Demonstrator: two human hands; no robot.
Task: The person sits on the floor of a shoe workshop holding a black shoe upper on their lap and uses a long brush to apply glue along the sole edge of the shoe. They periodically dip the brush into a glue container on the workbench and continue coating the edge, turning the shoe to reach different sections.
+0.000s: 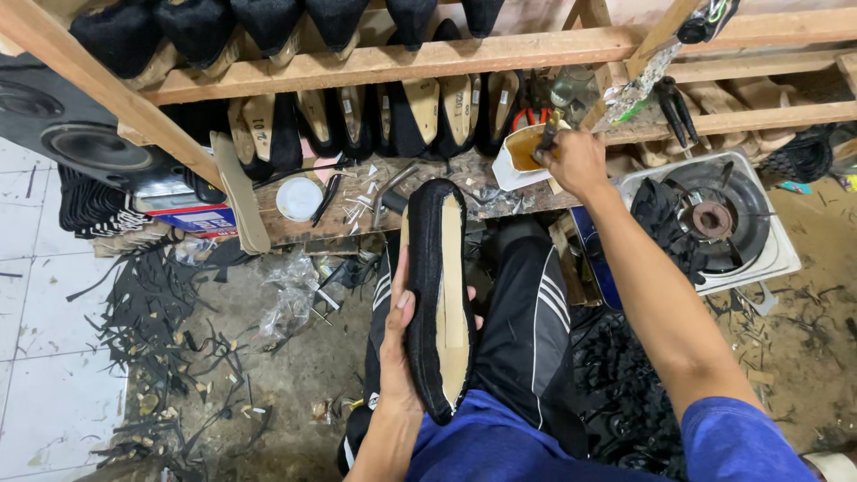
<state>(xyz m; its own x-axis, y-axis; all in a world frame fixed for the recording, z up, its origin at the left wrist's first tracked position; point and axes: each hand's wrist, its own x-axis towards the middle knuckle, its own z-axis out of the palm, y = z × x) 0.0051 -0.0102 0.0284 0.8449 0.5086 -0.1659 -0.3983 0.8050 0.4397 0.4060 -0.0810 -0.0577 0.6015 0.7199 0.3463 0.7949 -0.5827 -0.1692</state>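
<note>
Gripping a black shoe upper on its last (439, 295), sole side up over the lap, left hand (397, 344) wrapped around its 9 o'clock edge. Further out toward 1 o'clock, right hand (576, 161) closed on a brush handle (546, 138) dipped in a white glue pot (520, 153) on the wooden bench (303, 223). Beyond, at 12 o'clock, rack of lasted shoes (428, 107); at 3 o'clock, gas stove (714, 219).

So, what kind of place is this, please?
Most likely a small shoemaking workshop. The left hand holds a black shoe upper on a last, more lasted shoes line the wooden rack, and black offcuts litter the floor.
</note>
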